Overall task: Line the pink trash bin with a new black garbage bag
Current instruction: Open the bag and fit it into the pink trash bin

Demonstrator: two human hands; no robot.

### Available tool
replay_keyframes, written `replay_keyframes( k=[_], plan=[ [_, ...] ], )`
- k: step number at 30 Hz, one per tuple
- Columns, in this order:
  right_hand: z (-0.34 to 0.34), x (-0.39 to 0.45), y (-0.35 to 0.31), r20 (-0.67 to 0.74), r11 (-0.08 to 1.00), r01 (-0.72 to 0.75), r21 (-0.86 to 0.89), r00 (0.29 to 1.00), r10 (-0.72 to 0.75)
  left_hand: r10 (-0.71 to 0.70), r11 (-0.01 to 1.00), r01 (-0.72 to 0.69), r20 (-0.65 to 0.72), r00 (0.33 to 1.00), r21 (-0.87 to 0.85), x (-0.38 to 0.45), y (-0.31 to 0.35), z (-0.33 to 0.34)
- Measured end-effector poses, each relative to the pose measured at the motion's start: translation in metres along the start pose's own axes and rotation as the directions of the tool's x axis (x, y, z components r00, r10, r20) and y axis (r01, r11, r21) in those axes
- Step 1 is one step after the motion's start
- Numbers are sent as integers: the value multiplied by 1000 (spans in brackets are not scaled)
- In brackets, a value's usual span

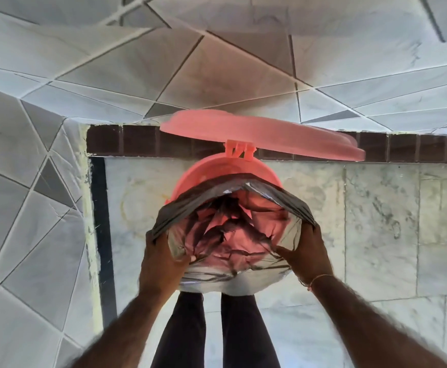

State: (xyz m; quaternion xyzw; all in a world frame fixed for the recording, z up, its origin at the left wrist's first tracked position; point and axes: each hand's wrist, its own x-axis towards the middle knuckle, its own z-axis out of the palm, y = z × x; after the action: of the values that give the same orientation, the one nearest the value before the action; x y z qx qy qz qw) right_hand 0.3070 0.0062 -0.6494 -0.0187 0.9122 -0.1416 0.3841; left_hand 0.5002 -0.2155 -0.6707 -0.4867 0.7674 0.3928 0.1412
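The pink trash bin (203,172) stands on the floor against the wall, seen from straight above. Its pink lid (256,134) is swung up and back on its hinge. A thin black garbage bag (233,224) hangs open inside the bin; the pink shows through the film. The bag's mouth is stretched over the near rim, while the far pink rim is bare. My left hand (164,258) grips the bag's edge at the near left. My right hand (305,251) grips the edge at the near right.
A tiled wall (217,70) with a dark brown skirting strip (126,142) rises right behind the bin. Another tiled wall (26,208) closes the left side. The marble floor (376,221) stretches to the right. My legs (214,330) stand just in front of the bin.
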Motion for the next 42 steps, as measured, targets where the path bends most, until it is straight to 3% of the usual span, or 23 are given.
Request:
replay_keyframes(
  k=[6, 15, 18, 21, 24, 27, 30, 32, 34, 38, 42],
  plan=[
    [15, 11, 14, 26, 998, 15, -62, 1000, -13, 30, 996, -34, 44, 999, 83, 11, -26, -2],
    [10, 51, 16, -152, 996, 69, -58, 985, -77, 141, 974, -136, -14, 990, 183, 59, -46, -8],
    [-1, 63, 9, -106, 987, 95, -131, 988, -110, 144, 961, -145, 20, 989, 234, 77, -35, -18],
    [-8, 72, 2, -69, 986, 132, -107, 988, -139, 171, 935, -200, 122, 978, 292, 98, -28, -29],
    [-17, 82, -7, -12, 980, 166, -109, 986, -168, 188, 927, -222, 141, 972, 302, 118, -6, -44],
    [-30, 94, -22, 10, 986, 79, -146, 997, -79, 112, 900, -202, 243, 964, 386, 132, 29, -59],
    [-41, 103, -41, 61, 987, -130, -97, 989, 136, -111, 892, -88, 403, 908, 443, 143, 59, -68],
    [-44, 108, -51, 92, 969, -238, 73, 969, 231, -196, 914, 33, 370, 908, 405, 149, 73, -68],
    [-44, 110, -58, 175, 928, -300, 222, 948, 265, -191, 943, 96, 284, 940, 318, 149, 86, -65],
    [-36, 107, -77, 176, 821, -310, 479, 950, 256, -29, 946, -30, 176, 984, 322, 147, 94, -49],
    [-21, 109, -85, -101, 943, -114, 314, 983, 152, 50, 957, -71, 81, 995, 281, 132, 96, -25]
  ],
)
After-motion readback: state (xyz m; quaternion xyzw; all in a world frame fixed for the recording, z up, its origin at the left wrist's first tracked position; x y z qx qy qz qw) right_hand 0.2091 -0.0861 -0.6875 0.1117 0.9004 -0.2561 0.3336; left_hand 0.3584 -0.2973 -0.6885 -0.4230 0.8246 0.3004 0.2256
